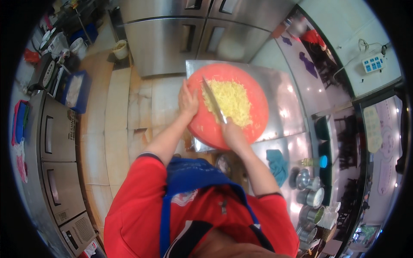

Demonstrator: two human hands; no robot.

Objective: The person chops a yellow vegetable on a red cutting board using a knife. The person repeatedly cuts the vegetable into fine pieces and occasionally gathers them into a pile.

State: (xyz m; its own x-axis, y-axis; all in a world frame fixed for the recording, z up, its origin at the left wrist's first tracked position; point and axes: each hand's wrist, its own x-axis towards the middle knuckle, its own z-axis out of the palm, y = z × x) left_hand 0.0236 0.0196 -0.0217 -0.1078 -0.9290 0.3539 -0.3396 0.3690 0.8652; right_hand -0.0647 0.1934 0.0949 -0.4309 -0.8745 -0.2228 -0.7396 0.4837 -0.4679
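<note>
A round red cutting board (259,113) rests on a stainless steel table (284,93). Finely chopped yellow food (230,98), which I cannot name more exactly, lies spread over the board's middle. My right hand (234,132) grips a kitchen knife (213,98) by its handle, its blade slanting up and left along the left edge of the yellow pile. At the board's left rim is my left hand (188,100), fingers extended and apart, with no object in it; it seems to touch the rim.
A teal cloth (277,166) lies right of my right forearm. Beyond it stand a blue-capped bottle (314,162) and several metal pots (314,197). Ahead is a steel refrigerator (164,45). A blue crate (76,92) sits at left beside a steel cabinet (59,135). Another person (313,38) is visible through an opening.
</note>
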